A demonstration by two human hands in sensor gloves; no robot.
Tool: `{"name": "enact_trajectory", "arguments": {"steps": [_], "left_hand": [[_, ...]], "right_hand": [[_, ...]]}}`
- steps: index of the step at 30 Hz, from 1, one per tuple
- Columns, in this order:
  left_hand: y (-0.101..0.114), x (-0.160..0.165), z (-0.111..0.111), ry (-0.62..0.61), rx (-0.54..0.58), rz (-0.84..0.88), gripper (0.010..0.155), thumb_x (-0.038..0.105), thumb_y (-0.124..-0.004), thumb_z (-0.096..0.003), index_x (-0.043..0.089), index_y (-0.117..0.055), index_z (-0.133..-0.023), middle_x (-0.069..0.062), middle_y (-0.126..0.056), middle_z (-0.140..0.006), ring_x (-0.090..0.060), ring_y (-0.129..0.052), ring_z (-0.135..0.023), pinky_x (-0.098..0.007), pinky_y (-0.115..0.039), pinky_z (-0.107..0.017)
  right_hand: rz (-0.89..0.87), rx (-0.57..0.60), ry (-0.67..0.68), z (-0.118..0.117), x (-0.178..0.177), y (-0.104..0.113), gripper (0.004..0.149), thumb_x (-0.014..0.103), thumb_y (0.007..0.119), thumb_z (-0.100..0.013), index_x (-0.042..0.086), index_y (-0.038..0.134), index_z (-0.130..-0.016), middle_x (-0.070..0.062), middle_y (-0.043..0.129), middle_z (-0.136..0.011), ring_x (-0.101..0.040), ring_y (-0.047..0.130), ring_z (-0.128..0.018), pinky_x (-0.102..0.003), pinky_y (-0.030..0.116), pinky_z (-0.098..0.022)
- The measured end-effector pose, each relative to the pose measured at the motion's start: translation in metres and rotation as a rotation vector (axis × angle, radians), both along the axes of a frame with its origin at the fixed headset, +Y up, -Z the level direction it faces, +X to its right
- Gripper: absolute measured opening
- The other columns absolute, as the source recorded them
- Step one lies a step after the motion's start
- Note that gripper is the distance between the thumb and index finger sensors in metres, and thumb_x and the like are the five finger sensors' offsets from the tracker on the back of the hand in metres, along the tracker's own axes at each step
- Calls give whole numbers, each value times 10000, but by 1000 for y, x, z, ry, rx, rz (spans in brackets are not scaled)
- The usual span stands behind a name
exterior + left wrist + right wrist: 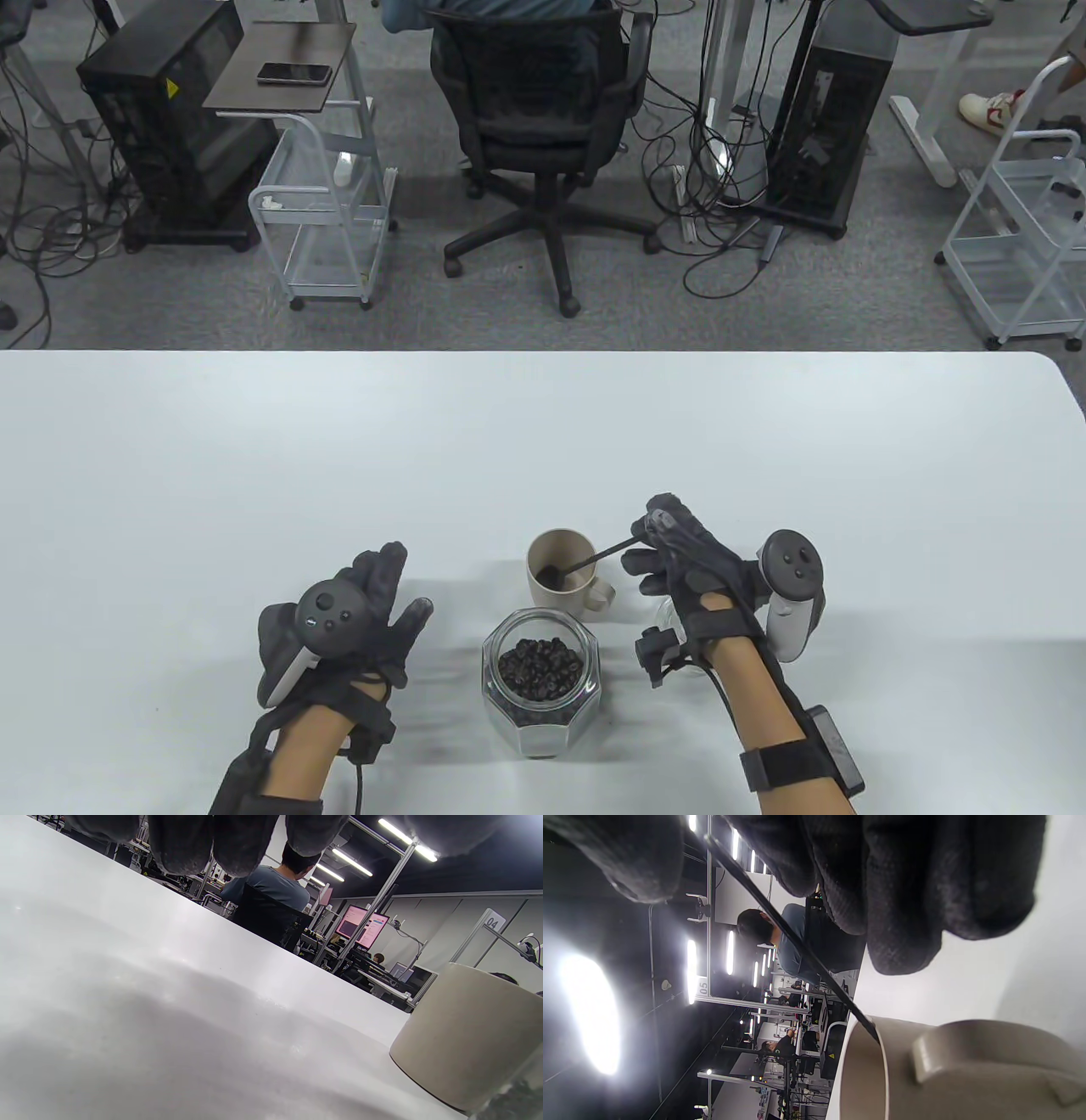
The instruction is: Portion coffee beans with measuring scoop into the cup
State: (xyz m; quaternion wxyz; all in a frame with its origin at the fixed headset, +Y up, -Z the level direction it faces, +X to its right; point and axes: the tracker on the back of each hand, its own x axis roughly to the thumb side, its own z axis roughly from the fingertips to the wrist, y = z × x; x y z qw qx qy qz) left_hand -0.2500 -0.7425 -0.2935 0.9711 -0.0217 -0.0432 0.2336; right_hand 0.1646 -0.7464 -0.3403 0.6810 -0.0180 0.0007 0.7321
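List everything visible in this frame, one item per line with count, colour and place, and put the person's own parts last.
Cup: 1, beige, table centre, beyond the jar, handle toward the right hand.
Jar: 1, clear glass, open, holding dark coffee beans, near edge of table.
Scoop: 1, black, bowl down inside the cup.
Table: 1, white.
Office chair: 1, black, beyond the table, someone seated.
Phone: 1, dark, on a small side table at top left.
Wire carts: 2, white, on the floor left and right.
Left hand: black glove, fingers straight, left of the jar.
Right hand: black glove, pinching the scoop handle.
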Motion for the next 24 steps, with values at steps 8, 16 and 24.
{"name": "enact_trajectory", "arguments": {"steps": [8,16,24], "left_hand": [[0,0,0,-4,-5,1,818,692,-578,-443,269,-411,-1122,-169,-507,-1172,-534,-559,-1060,-730,-473,-683],[1,1,1,-5,4,-6,815,692,-578,-444,270,-412,-1121,-169,-507,-1173,-538,-561,-1057,-729,-473,-684],[3,1,2,-9,24,11,815,691,-580,-443,267,-420,-1120,-168,-514,-1171,-530,-565,-1061,-729,-477,-684]], "right_hand": [[-1,23,-2,2,-6,5,543,423,776,-513,55,771,-914,-277,877,-783,-501,1047,-559,-552,867,-334],[-32,91,-75,10,5,17,511,393,761,-517,51,782,-896,-268,899,-754,-475,1072,-549,-542,887,-325],[-299,52,-192,17,34,10,502,387,757,-521,53,780,-896,-263,899,-753,-467,1075,-550,-538,889,-329]]}}
